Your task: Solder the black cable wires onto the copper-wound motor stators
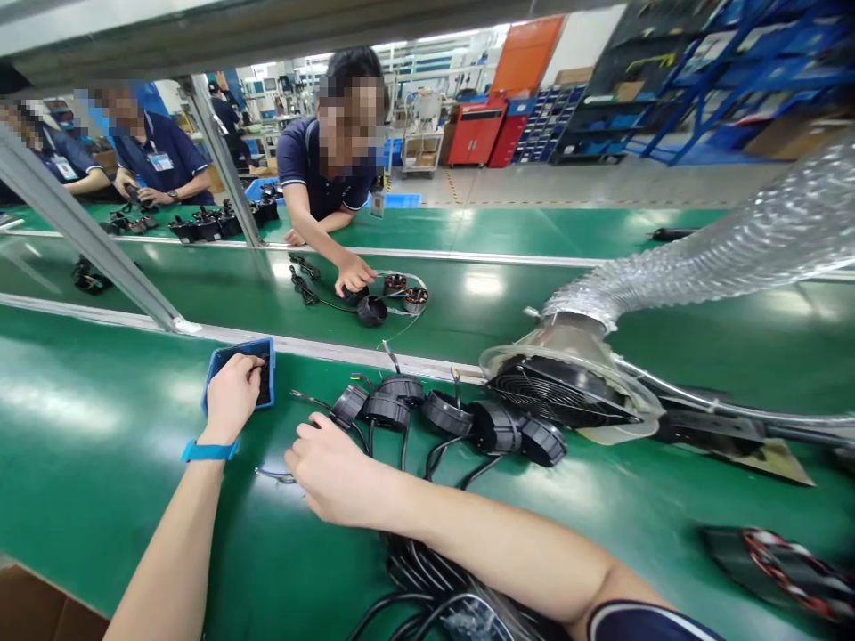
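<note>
My left hand [231,392], a blue band round its wrist, reaches into a small blue bin [212,372] of small dark parts. Its thumb and fingers are pressed together; whatever they pinch is hidden. My right hand [340,476] is curled, closed, round a black part with thin wires, mostly covered by the palm. Those coloured wire ends [273,476] stick out to the left of the hand. Just beyond it, several round black housings [387,409] lie in a row, with wire ends pointing up and black cables running toward me.
A bundle of black cables [434,570] lies under my right forearm. A fan [561,392] on a silver duct hose [695,240] stands to the right. Across the rail, a co-worker's hand [354,271] touches black housings beside copper-wound stators [415,298]. A metal post [120,223] rises at left.
</note>
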`<state>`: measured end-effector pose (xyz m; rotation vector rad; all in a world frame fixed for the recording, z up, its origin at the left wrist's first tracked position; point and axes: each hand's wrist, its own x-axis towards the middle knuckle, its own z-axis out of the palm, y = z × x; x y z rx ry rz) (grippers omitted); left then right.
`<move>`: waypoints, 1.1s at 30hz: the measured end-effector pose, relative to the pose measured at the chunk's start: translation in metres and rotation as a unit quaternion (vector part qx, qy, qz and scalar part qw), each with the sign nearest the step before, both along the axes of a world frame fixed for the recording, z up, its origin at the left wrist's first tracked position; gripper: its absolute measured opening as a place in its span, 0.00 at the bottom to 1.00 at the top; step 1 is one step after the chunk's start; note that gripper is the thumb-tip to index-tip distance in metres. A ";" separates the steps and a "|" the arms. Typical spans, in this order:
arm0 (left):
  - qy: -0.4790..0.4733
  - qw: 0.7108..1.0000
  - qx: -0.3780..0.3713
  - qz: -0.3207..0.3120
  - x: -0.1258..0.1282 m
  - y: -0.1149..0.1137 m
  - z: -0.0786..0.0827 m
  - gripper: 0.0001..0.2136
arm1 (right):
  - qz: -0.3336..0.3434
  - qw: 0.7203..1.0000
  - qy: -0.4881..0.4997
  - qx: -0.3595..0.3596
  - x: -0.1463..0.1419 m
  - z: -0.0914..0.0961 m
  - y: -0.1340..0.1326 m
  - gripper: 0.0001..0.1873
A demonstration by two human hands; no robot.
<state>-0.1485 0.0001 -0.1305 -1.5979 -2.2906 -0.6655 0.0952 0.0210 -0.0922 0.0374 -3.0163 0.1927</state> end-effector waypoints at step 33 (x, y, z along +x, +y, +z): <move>0.031 0.999 0.025 0.001 -0.004 0.004 0.003 0.12 | -0.104 0.943 0.161 -0.272 -0.023 -0.024 0.026 0.18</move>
